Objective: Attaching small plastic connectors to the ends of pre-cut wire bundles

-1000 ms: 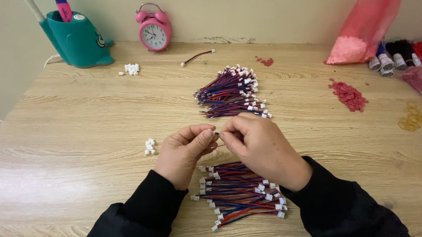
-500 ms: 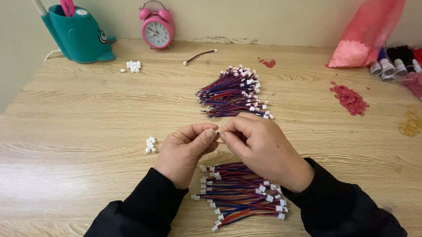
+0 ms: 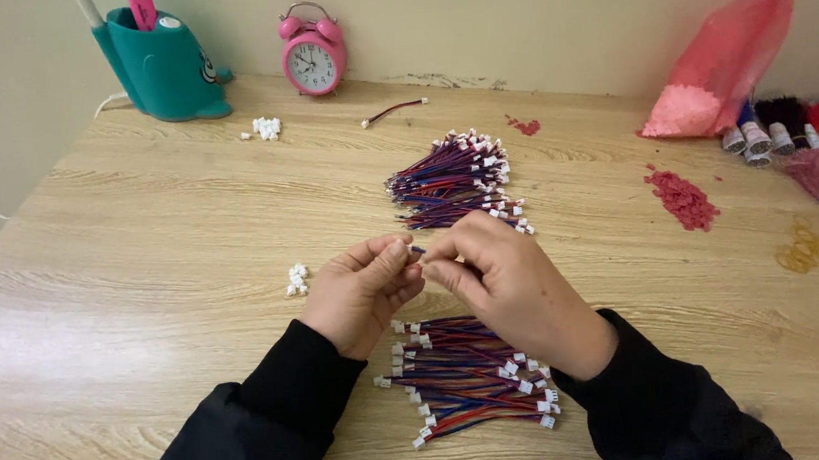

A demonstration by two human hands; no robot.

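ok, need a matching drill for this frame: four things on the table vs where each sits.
Things:
1. alarm clock
2. pink bag
3. near wire bundle
4. small white connector pile

Places:
A. far right, by the wall
B. just left of the left hand
C. under the wrists
D. by the wall, right of the teal holder

Pairs: 1-D, 2-A, 3-C, 4-B

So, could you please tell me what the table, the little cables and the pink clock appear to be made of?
Table: looks like wood or wood-look laminate, pale with visible grain and a low sheen.
Cables: thin red and blue leads, apparently plastic-insulated wire, ending in small white plugs that look like moulded plastic.
Clock: glossy pink casing with twin bells; painted metal or plastic, hard to tell.
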